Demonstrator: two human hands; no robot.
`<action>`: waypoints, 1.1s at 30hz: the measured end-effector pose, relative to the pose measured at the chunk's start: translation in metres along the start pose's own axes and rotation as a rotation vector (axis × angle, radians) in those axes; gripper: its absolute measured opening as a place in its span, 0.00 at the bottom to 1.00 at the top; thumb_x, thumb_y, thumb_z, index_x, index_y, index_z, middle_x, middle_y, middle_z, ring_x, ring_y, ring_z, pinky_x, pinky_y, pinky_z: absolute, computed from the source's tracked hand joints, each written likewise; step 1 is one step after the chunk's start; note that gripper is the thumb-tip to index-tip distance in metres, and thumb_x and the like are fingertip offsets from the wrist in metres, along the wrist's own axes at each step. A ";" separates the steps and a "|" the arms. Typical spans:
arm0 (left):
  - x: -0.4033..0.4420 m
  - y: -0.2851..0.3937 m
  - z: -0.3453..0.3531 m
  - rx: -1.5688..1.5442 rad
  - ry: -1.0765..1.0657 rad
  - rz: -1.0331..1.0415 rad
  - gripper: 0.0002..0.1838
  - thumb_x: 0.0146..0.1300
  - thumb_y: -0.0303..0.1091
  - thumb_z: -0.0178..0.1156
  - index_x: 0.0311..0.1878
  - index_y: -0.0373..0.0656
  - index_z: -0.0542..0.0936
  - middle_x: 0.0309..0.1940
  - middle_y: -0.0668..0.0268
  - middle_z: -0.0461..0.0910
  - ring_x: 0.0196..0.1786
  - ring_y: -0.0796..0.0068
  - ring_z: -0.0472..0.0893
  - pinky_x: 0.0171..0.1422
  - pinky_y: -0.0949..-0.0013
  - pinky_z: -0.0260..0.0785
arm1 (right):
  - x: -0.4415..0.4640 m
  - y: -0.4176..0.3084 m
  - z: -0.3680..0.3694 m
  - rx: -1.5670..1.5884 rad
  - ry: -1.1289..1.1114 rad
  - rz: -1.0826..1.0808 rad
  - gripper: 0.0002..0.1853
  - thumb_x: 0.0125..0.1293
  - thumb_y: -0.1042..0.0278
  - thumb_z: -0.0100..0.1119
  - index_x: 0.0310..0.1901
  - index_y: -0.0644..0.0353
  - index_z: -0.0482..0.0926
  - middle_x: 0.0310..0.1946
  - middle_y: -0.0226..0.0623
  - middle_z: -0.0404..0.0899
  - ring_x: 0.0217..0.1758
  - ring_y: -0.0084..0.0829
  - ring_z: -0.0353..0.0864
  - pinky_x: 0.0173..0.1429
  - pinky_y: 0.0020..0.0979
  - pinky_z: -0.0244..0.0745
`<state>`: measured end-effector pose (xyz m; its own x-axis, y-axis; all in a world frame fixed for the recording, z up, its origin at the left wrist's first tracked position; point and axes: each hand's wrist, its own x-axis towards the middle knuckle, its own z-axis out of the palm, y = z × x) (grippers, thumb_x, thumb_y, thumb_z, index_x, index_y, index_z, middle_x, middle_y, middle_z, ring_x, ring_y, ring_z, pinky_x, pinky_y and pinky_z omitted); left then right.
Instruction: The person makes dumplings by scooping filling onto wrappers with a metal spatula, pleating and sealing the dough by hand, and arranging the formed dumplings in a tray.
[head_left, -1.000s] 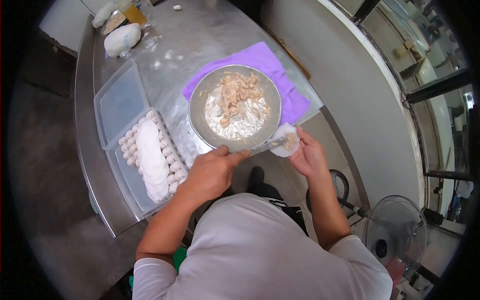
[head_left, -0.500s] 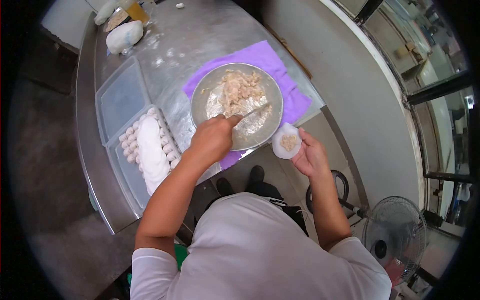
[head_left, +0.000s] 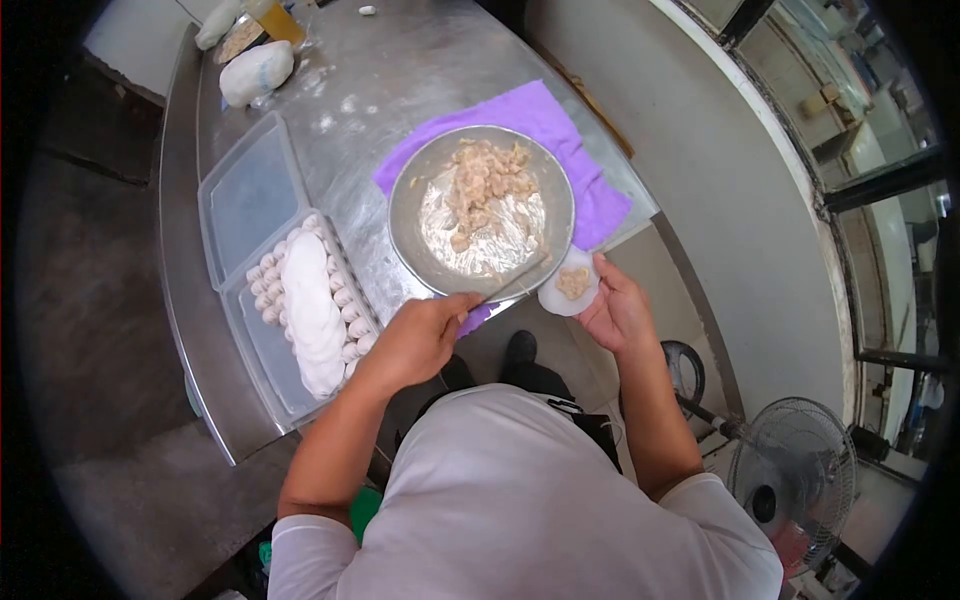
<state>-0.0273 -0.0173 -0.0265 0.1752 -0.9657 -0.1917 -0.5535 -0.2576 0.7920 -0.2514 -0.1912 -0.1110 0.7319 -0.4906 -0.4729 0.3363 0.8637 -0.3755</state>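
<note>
The left hand's (head_left: 425, 335) fingers are curled firmly round the handle of a thin, flat tool (head_left: 515, 280). The right hand (head_left: 618, 310), loosely cupped, holds a round white wrapper (head_left: 552, 297) by its edge, with a dab of pale filling (head_left: 573, 283) in the middle.

The wrapper sits just beside the rim of a metal bowl (head_left: 410, 235), past the table's near edge and over the floor. The tool slants across the bowl's near rim; whether it touches the metal, I cannot tell. Inside, chunky filling (head_left: 487, 185) is heaped toward the far side.

The bowl stands right at the near edge of a steel table (head_left: 350, 190), on a purple cloth (head_left: 592, 200). A strip of tabletop separates it from a plastic container (head_left: 275, 370) to the left, holding pleated dumplings (head_left: 268, 290) under a long white stack (head_left: 312, 310). A grey wall (head_left: 700, 190) runs along the table's right side.
</note>
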 end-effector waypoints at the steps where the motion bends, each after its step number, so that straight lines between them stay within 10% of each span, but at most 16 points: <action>1: -0.004 0.012 -0.004 -0.100 -0.106 -0.217 0.22 0.65 0.16 0.51 0.60 0.39 0.82 0.42 0.43 0.84 0.43 0.47 0.85 0.50 0.60 0.77 | 0.000 0.000 0.002 0.001 0.001 -0.002 0.25 0.82 0.57 0.45 0.66 0.72 0.68 0.63 0.51 0.78 0.66 0.44 0.79 0.73 0.48 0.71; 4: -0.008 0.004 0.010 -0.168 -0.041 0.045 0.21 0.70 0.17 0.52 0.63 0.39 0.81 0.31 0.58 0.78 0.33 0.74 0.74 0.44 0.69 0.73 | 0.002 -0.001 0.007 -0.007 -0.043 0.006 0.25 0.82 0.58 0.44 0.66 0.73 0.68 0.63 0.52 0.77 0.66 0.45 0.79 0.73 0.48 0.72; 8: 0.001 0.005 0.003 -0.066 0.018 0.041 0.23 0.66 0.15 0.53 0.62 0.39 0.82 0.32 0.53 0.81 0.34 0.65 0.80 0.44 0.65 0.75 | 0.004 -0.001 0.004 0.020 0.013 -0.020 0.24 0.82 0.60 0.44 0.66 0.75 0.68 0.63 0.53 0.77 0.66 0.46 0.79 0.72 0.48 0.73; 11: 0.020 -0.002 -0.001 0.256 0.115 -0.004 0.22 0.62 0.17 0.54 0.58 0.39 0.83 0.42 0.42 0.84 0.44 0.40 0.83 0.49 0.54 0.76 | 0.004 0.000 0.007 0.029 0.023 -0.044 0.23 0.82 0.61 0.45 0.65 0.76 0.68 0.63 0.55 0.77 0.66 0.46 0.79 0.72 0.48 0.73; 33: 0.000 0.058 -0.017 0.442 -0.033 0.139 0.25 0.59 0.20 0.62 0.60 0.50 0.84 0.31 0.57 0.78 0.35 0.54 0.82 0.39 0.55 0.75 | -0.016 -0.005 0.013 -0.114 -0.063 -0.085 0.24 0.83 0.57 0.42 0.66 0.72 0.69 0.62 0.50 0.78 0.64 0.43 0.81 0.70 0.47 0.75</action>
<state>-0.0456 -0.0312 0.0289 0.0524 -0.9907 -0.1253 -0.8649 -0.1078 0.4902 -0.2572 -0.1860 -0.0911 0.7409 -0.5496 -0.3861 0.3313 0.7990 -0.5018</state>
